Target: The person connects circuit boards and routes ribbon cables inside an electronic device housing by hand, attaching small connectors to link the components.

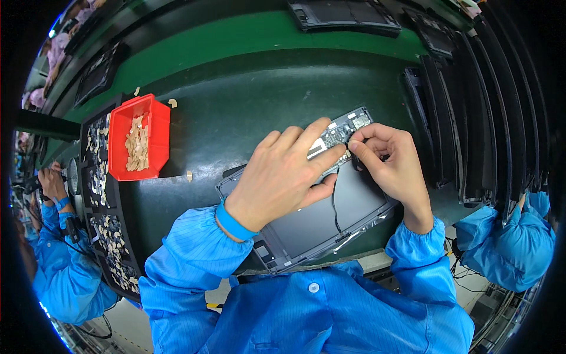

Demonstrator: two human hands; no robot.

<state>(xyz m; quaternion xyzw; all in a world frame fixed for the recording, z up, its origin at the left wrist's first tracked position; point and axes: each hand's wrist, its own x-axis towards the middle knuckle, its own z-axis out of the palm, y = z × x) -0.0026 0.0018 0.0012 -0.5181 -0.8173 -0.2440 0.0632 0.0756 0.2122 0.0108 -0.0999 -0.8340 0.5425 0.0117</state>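
Note:
An opened laptop or tablet chassis [306,224] lies tilted on the bench in front of me, with a wide dark grey panel and a strip of circuit board [357,122] along its far side. My left hand [283,171] rests across the board and panel, fingers stretched out, thumb and index tip at the board's near edge. Beside it, my right hand [392,162] pinches thumb and index together at the board; whatever is between them is too small to make out. A thin black cable [335,203] runs from under my fingers to the chassis's near edge.
At left stands a red bin [159,141] of small tan pieces, beside a black tray [97,236] with similar bits. Black panels [471,118] stand upright in a row at right. More chassis [348,15] lie at the back. Co-workers in blue [59,277] sit on both sides.

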